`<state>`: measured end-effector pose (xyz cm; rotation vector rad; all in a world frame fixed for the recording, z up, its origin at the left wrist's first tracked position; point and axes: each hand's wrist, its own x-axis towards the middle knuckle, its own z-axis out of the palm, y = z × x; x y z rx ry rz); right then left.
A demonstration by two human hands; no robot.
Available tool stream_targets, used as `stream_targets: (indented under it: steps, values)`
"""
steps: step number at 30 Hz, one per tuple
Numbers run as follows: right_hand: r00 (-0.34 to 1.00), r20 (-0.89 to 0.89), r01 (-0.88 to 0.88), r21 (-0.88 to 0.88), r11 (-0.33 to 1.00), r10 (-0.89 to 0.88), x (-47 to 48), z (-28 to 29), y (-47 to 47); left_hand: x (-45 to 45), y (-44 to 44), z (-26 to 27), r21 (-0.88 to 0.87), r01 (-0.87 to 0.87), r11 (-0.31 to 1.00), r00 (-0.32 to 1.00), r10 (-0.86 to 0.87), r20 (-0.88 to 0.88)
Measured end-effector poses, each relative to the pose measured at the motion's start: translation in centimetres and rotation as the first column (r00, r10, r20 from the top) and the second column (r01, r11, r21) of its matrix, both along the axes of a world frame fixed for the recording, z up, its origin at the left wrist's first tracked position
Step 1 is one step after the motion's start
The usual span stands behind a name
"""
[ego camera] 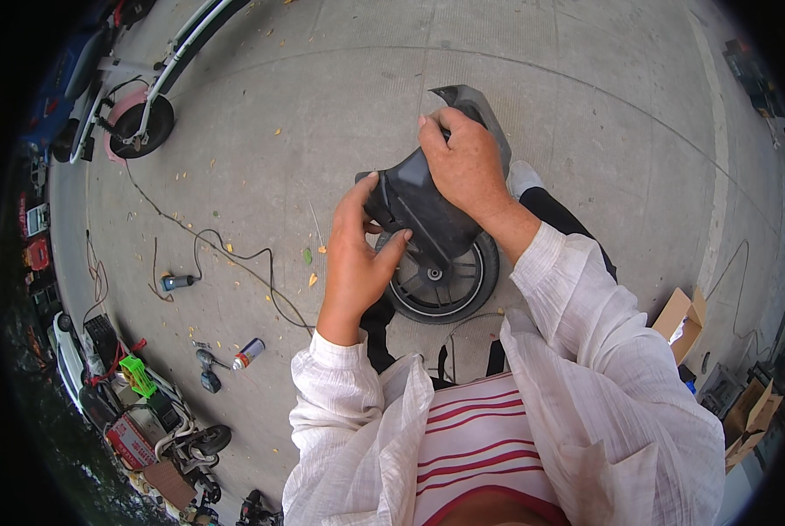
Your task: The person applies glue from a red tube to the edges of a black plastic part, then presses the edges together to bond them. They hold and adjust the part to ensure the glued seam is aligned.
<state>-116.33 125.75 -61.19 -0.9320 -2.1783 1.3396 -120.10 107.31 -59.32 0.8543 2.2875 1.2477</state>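
Between my two hands is a black molded plastic panel (pixel 425 207), which looks like a scooter fender or cover, held up above the ground. My left hand (pixel 359 256) grips its lower left end, thumb on the near face and the other fingers along the edge, partly hidden. Across the upper right part, my right hand (pixel 465 161) clasps the panel with curled fingers. A grey pointed end (pixel 481 105) sticks out past that hand. Below the panel a black spoked wheel with a tire (pixel 442 296) shows, its upper part covered by the panel.
Left on the concrete lie a corded power tool (pixel 177 282), a cordless drill (pixel 207 371) and a spray can (pixel 249 354), with a cable (pixel 221 246) trailing across. A scooter with a pink fender (pixel 129 115) stands upper left. Cardboard boxes (pixel 682 325) sit at right.
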Motion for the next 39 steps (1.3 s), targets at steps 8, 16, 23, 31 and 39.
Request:
stream_targets:
  steps: [8, 16, 23, 31, 39]
  values:
    - [0.999, -0.053, 0.002, 0.096, 0.995, 0.004, 0.1, 0.1, -0.1, -0.1, 0.0, -0.2, -0.008, -0.015, 1.000, 1.000, 0.015, -0.018]
    - [0.997, -0.082, -0.008, 0.077, 0.997, 0.014, 0.1, 0.2, -0.1, -0.1, -0.1, -0.5, -0.019, 0.006, 1.000, 0.991, -0.008, -0.133]
    - [0.996, -0.091, -0.007, 0.060, 0.998, 0.013, 0.1, 0.2, -0.1, 0.0, 0.0, -0.2, -0.008, -0.002, 1.000, 0.995, 0.002, -0.100]
    - [0.997, -0.078, 0.002, 0.035, 0.999, 0.001, 0.0, -0.1, -0.1, -0.3, -0.4, -0.5, 0.072, 0.012, 0.997, 1.000, -0.010, -0.025]
    - [0.999, -0.032, -0.003, 0.027, 1.000, 0.004, 0.0, 0.0, 0.2, -0.6, -0.9, -0.7, 0.073, -0.036, 0.997, 0.988, 0.025, 0.152]
